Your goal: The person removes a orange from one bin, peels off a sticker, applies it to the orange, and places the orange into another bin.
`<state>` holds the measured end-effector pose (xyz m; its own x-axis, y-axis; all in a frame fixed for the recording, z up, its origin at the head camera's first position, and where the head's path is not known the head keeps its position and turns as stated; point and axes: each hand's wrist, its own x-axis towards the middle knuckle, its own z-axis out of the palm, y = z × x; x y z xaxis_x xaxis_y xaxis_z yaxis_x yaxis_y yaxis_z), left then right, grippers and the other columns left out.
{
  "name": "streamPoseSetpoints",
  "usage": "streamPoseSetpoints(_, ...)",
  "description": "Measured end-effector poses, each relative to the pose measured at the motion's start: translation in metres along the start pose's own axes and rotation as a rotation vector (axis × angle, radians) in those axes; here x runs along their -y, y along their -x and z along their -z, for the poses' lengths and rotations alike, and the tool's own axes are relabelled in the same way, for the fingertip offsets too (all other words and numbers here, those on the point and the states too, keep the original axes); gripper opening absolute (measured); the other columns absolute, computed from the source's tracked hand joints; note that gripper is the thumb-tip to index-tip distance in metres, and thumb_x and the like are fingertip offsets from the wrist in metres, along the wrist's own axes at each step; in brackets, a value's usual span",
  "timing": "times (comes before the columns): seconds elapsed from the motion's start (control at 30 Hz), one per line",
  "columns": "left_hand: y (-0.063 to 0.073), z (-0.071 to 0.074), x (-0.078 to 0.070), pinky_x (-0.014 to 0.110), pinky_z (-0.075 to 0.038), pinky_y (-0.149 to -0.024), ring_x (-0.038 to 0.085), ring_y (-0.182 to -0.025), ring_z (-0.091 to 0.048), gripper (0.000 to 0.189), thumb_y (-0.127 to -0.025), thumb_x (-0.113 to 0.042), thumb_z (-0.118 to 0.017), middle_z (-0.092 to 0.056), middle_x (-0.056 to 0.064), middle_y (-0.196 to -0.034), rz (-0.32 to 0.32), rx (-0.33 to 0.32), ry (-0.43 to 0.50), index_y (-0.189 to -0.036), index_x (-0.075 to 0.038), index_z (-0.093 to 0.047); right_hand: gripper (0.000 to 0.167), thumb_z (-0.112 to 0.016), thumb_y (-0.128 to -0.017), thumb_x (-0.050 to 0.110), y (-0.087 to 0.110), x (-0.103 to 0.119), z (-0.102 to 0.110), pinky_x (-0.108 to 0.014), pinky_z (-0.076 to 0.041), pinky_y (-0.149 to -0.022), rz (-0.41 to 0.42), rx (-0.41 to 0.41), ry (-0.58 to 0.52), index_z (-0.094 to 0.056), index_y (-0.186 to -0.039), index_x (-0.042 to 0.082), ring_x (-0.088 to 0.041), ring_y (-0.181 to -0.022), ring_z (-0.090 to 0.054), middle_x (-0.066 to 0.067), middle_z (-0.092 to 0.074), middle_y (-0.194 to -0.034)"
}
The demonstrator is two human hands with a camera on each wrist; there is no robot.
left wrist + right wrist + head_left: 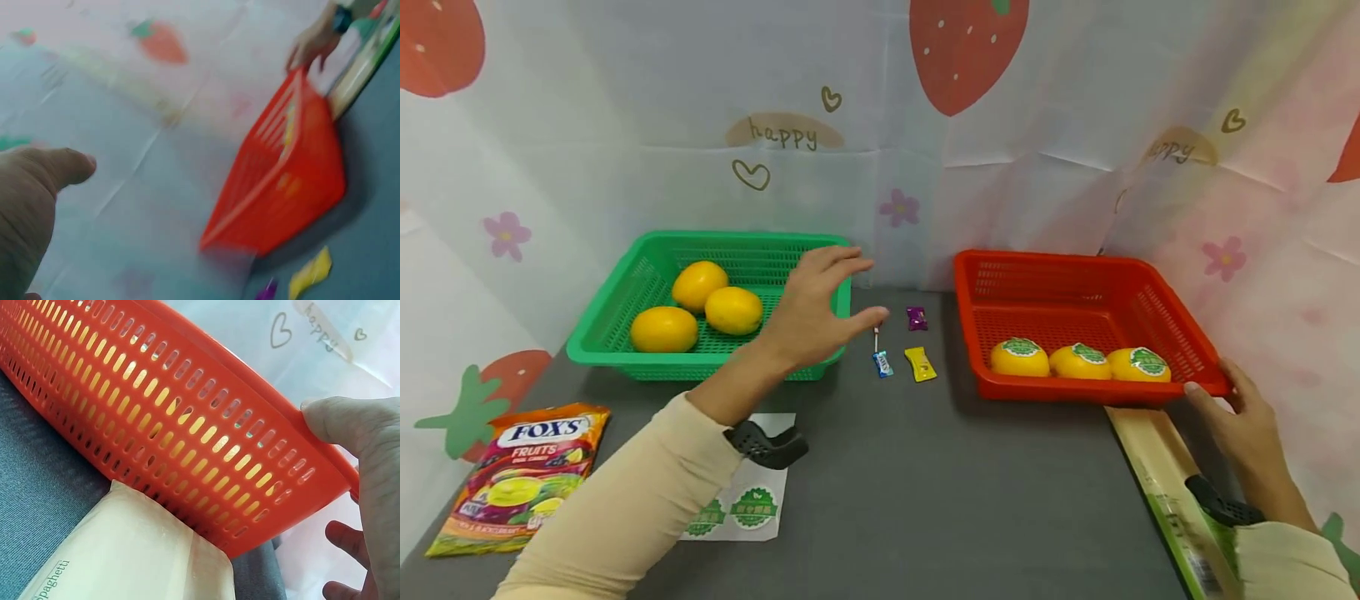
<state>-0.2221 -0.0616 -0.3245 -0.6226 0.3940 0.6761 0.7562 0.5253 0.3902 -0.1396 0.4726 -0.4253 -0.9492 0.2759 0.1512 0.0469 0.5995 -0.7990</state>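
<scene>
Red basket [1097,390]: right of centre, three stickered fruits [1078,365] along its near side.
Right hand [1243,421]: at the basket's near right corner, thumb on the rim, gripping the edge.
Left hand [816,304]: near mid-frame, in front of the green basket's [617,358] right end; thumb and fingers spread, holding nothing.
Green basket fruits [733,310]: left of centre, three, no stickers visible.
Sweets [920,364]: centre, between the baskets.
Spaghetti pack [1180,500]: lower right, one end by the red basket.
Step in hand: seemingly handling the red basket, one-handed.
Next move: any shift probably calls for a firm right grip, basket level, left hand steadying its left rim.
</scene>
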Motion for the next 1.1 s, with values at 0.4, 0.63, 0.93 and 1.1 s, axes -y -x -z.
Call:
streamPoseSetpoints(0.4, 0.093, 0.119, 0.083, 0.056, -0.025, -0.103, 0.035, -0.132, -0.031, 0.049, -0.082, -0.017, -0.076, -0.047, 0.016, -0.14, 0.407, -0.269, -0.096, -0.124, 0.003, -0.062, 0.073, -0.057, -0.097, 0.032, 0.003, 0.001, -0.001, -0.005, -0.039, -0.07, -0.036, 0.014, 0.024, -0.016, -0.156, 0.019, -0.017, -0.118, -0.039, -0.019, -0.021, -0.155)
streamPoseSetpoints(0.63, 0.145, 0.147, 0.119, 0.06, -0.011, -0.107, 0.035, -0.138, -0.019, 0.052, -0.09, -0.023, -0.067, -0.038, 0.015, -0.148, 0.622, -0.304, -0.083, -0.134, 0.002, -0.055, 0.073, -0.057, -0.097, 0.033, 0.002, 0.002, 0.001, -0.006, -0.04, -0.068, -0.059, 0.021, 0.026, -0.017, -0.156, 0.021, -0.013, -0.112, -0.042, -0.024, -0.024, -0.152)
streamPoseSetpoints(0.93, 0.186, 0.139, 0.148, 0.065, -0.01, -0.106, 0.043, -0.139, -0.017, 0.056, -0.093, -0.026, -0.063, -0.03, 0.018, -0.152, 0.672, -0.187, -0.063, -0.139, 0.002, -0.048, 0.072, -0.057, -0.096, 0.033, -0.006, 0.041, 0.0, -0.037, -0.029, -0.107, -0.207, -0.121, -0.04, -0.022, -0.155, 0.015, -0.033, -0.142, -0.014, -0.018, -0.014, -0.158)
streamPoseSetpoints(1.1, 0.199, 0.136, 0.152, 0.063, -0.007, -0.107, 0.035, -0.142, -0.012, 0.061, -0.094, -0.031, -0.062, -0.026, 0.01, -0.155, 0.757, -0.189, -0.05, -0.144, -0.002, -0.044, 0.066, -0.058, -0.095, 0.025, -0.012, 0.095, -0.008, -0.04, -0.018, -0.111, -0.075, -0.169, -0.108, -0.027, -0.154, 0.025, -0.018, -0.143, -0.014, 0.001, -0.019, -0.158)
